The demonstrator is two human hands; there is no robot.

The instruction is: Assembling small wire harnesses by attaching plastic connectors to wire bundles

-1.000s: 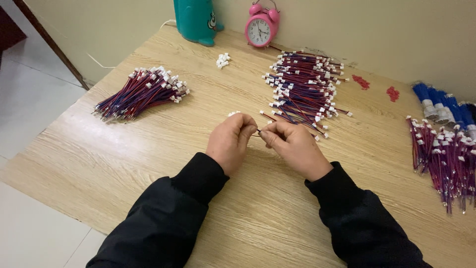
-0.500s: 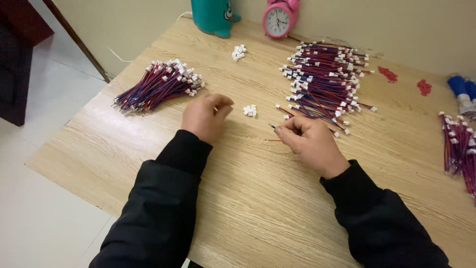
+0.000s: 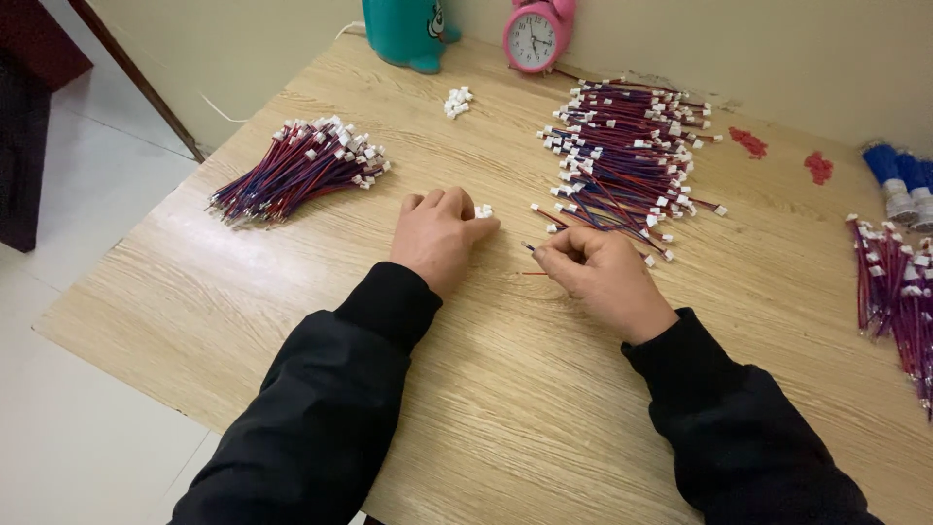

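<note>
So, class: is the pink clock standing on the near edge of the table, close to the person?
No: the clock stands at the far edge of the table, by the wall, beyond the wire pile.

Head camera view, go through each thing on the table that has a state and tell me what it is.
left hand: knuckles down, fingertips on small white connector
right hand: pinching thin wire
middle wire pile: spread loosely
left wire bundle: heaped together
pink alarm clock: upright

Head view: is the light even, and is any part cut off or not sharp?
Head view: soft, even light, no glare on the wooden table; both hands sharp; the pink clock and teal container are cut by the top edge.
</note>
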